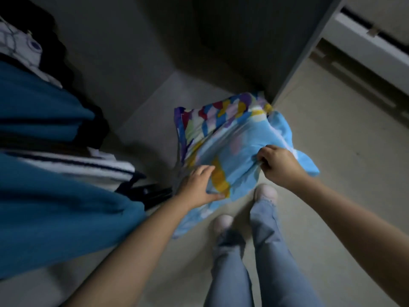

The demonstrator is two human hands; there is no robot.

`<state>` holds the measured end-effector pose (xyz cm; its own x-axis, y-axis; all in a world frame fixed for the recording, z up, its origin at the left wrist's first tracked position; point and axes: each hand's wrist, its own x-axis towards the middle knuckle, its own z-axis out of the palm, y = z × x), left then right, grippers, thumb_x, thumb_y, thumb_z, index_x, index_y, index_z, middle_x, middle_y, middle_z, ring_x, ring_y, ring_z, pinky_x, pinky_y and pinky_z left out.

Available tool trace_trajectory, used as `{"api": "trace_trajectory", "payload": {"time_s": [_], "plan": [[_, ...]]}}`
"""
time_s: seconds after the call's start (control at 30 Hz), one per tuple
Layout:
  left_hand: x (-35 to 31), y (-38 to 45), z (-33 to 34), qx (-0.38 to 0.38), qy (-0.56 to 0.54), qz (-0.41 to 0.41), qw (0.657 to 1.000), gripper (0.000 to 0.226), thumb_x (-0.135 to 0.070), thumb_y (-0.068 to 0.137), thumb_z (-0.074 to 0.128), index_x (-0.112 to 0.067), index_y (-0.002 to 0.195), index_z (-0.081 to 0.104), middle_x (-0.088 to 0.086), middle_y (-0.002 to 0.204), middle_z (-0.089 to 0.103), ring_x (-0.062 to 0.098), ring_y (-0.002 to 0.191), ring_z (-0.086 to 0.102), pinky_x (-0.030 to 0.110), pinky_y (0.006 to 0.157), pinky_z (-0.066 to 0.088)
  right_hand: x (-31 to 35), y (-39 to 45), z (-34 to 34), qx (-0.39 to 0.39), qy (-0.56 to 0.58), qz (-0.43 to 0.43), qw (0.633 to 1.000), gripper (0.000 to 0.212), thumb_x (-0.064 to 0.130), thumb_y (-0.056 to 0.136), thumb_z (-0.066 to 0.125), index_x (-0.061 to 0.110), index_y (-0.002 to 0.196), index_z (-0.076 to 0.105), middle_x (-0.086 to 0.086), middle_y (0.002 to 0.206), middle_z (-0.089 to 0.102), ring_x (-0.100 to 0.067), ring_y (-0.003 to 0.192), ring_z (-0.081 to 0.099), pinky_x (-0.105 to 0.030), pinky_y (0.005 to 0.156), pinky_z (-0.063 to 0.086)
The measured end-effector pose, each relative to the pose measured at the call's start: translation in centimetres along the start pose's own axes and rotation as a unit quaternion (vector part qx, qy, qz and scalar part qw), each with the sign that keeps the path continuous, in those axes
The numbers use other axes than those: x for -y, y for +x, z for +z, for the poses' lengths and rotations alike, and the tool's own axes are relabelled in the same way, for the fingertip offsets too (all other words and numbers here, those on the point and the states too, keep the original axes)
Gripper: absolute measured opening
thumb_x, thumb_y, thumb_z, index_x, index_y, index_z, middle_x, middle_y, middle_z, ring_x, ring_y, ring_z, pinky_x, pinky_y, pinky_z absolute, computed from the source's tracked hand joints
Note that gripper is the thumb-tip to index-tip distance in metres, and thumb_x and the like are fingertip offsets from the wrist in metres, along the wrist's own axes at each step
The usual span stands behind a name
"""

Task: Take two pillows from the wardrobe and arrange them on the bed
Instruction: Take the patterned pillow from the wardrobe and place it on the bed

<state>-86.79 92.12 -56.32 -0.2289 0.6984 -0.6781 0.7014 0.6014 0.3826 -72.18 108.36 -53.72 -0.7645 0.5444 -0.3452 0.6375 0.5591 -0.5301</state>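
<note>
A light blue pillow (234, 138) with a colourful patterned end hangs in the air in front of the open wardrobe (155, 52). My left hand (199, 185) grips its near lower edge, thumb underneath. My right hand (276, 162) pinches the fabric at its right side. The pillow's far end points into the wardrobe's dark interior. Only one pillow shows; the bed is out of view.
Blue and striped folded fabrics (55, 151) are stacked at the left in the wardrobe. The wardrobe's side panel (309, 45) stands at the right, with a white skirting unit (376, 47) beyond. My legs in jeans and pale slippers (265, 193) stand on the beige floor below.
</note>
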Motion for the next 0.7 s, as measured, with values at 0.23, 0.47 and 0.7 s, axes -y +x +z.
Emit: {"api": "trace_trajectory", "payload": {"time_s": [0.23,0.47,0.7], "plan": [[-1.6,-3.2,3.7,-0.078,0.182,-0.113,0.974,0.059,-0.045,0.088,0.055,0.001,0.123,0.043,0.019,0.130,0.051,0.034,0.119,0.051,0.041,0.095,0.045,3.1,-4.1,0.9,-0.031,-0.023,0.030,0.999,0.021,-0.008,0.076,0.051,-0.007,0.092,0.063,-0.025,0.101,0.066,-0.037,0.094,0.060,-0.033,0.069,0.037],[-2.7,-6.3,-1.0,-0.110,0.303,0.014,0.946,0.028,-0.016,0.096,0.039,-0.006,0.117,0.055,0.012,0.122,0.059,0.031,0.114,0.055,0.040,0.100,0.036,4.9,-7.7,-3.1,-0.082,0.011,0.041,0.996,0.020,-0.014,0.073,0.049,-0.011,0.087,0.064,-0.028,0.096,0.066,-0.038,0.092,0.060,-0.039,0.078,0.044],[-13.4,-5.3,-10.5,-0.178,0.327,0.107,0.922,0.028,-0.013,0.099,0.033,-0.008,0.118,0.053,0.013,0.121,0.059,0.037,0.109,0.061,0.040,0.088,0.049,2.6,-10.9,-14.2,-0.220,0.009,0.101,0.970,0.022,-0.012,0.071,0.054,-0.007,0.088,0.066,-0.028,0.097,0.067,-0.039,0.094,0.060,-0.039,0.079,0.047]]}}
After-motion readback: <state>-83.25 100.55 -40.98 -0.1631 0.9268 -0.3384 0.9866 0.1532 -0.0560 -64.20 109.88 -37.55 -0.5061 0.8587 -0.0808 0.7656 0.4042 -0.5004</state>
